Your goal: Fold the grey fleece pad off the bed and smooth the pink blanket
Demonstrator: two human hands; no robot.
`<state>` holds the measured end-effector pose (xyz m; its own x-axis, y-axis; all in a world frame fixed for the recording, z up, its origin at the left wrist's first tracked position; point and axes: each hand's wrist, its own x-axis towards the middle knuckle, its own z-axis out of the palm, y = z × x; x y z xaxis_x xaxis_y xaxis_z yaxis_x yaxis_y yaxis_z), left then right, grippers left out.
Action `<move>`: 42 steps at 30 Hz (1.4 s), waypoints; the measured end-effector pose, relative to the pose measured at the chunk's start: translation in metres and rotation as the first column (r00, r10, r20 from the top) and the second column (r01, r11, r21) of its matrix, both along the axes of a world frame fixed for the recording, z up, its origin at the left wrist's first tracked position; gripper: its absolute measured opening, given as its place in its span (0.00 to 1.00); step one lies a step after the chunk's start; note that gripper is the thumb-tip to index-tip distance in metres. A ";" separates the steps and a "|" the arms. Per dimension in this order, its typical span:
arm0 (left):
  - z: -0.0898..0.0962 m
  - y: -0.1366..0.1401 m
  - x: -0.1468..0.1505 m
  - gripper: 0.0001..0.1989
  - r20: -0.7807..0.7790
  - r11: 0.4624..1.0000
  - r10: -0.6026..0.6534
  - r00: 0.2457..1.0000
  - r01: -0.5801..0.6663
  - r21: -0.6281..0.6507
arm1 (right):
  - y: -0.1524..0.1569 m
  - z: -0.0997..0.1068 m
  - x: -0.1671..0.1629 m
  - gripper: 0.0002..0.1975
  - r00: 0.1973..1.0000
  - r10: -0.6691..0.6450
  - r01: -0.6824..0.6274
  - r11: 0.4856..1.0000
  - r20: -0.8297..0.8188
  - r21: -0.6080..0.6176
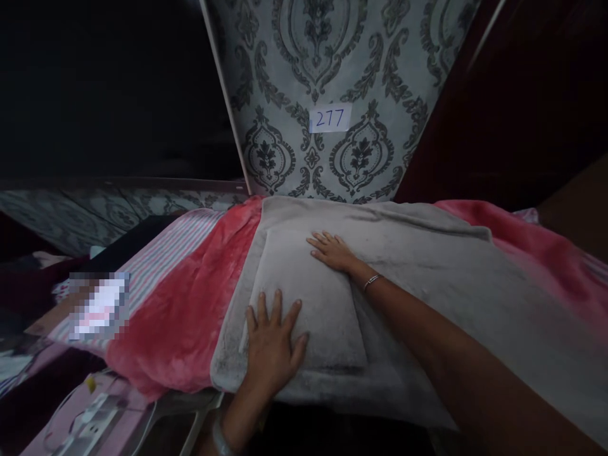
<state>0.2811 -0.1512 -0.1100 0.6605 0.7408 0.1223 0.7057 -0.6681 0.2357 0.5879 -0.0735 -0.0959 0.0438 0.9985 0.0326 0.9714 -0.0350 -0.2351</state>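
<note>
A folded grey cloth [327, 316], soft and fleecy, lies flat in a rough rectangle. It rests on a larger spread of grey fleece [456, 278], which has a creased fold along its far edge. My left hand [273, 345] presses on the near left part of the folded cloth, fingers spread. Farther back, my right hand [332, 251] lies flat near the cloth's far right corner, fingers spread too. Neither hand grips anything. Under the grey fleece is a red plush blanket [190, 310], showing at the left and again at the right.
A striped cloth [166, 253] lies left of the red blanket. Behind stand a large dark screen [114, 95] and a patterned wall [313, 50] bearing a paper label [330, 118] marked 277. At the lower left, a white power strip [92, 424] sits on a pink surface.
</note>
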 end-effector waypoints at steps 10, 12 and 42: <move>-0.013 -0.004 -0.002 0.35 0.038 0.984 0.009 0.999 -0.016 0.177 | 0.032 -0.010 0.023 0.29 0.976 -0.216 0.216 0.976 0.027 0.018; -0.011 -0.007 -0.002 0.33 0.086 0.967 0.019 0.996 -0.040 0.250 | 0.030 -0.004 0.019 0.29 0.963 -0.265 0.264 0.964 0.050 0.026; -0.061 -0.014 -0.041 0.24 0.410 0.836 -0.109 0.906 -0.140 0.531 | 0.126 0.012 -0.090 0.32 0.991 0.131 -0.129 0.990 0.040 -0.064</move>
